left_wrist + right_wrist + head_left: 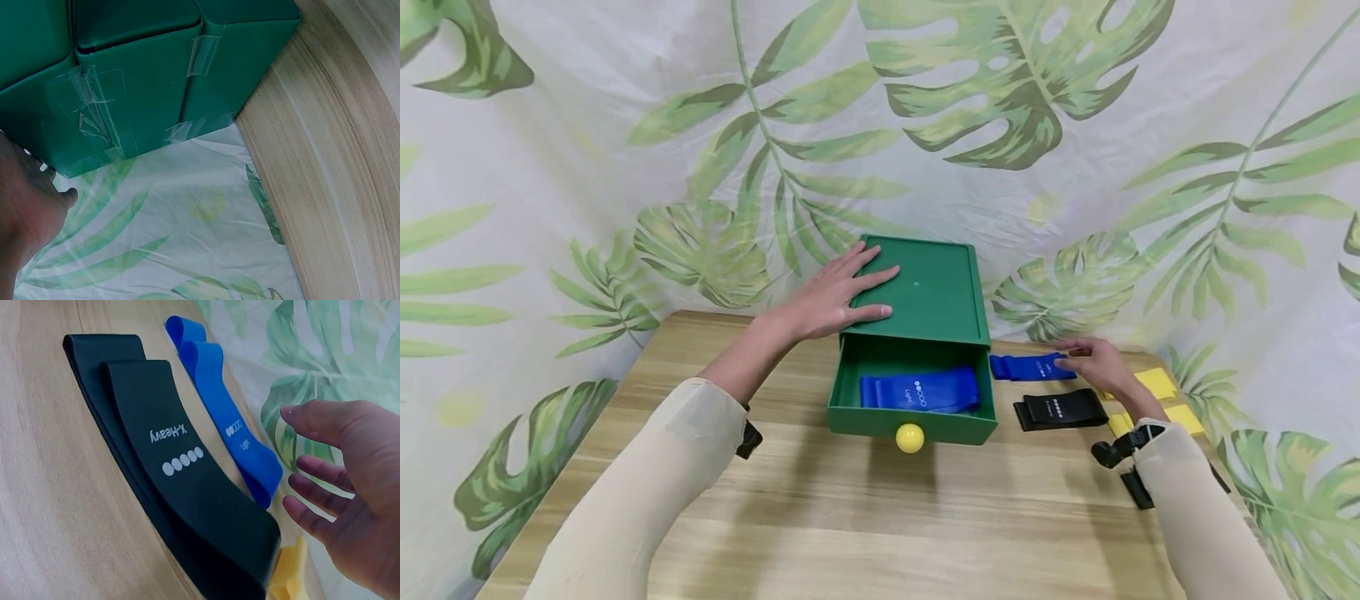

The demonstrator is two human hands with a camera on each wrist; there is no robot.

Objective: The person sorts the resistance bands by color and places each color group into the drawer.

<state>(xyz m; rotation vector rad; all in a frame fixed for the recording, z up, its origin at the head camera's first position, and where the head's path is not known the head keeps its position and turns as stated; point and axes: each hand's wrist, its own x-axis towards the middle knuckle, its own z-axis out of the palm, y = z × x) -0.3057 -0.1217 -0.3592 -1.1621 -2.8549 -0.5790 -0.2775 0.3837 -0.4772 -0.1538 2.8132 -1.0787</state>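
My left hand rests with spread fingers on the top of a green drawer box. Its drawer is pulled out, with a yellow ball knob in front. Inside lies a folded blue resistance band. Over at the right, my right hand hovers at the right end of a second blue band, thumb and fingers apart around nothing. In the right wrist view, a black band marked X-Heavy lies beside that blue band, nearer the camera.
Yellow bands lie right of the black band, partly behind my right wrist. Another black band shows under my right forearm. A leaf-patterned cloth hangs behind the wooden table. Clear tape joins the box's green sections.
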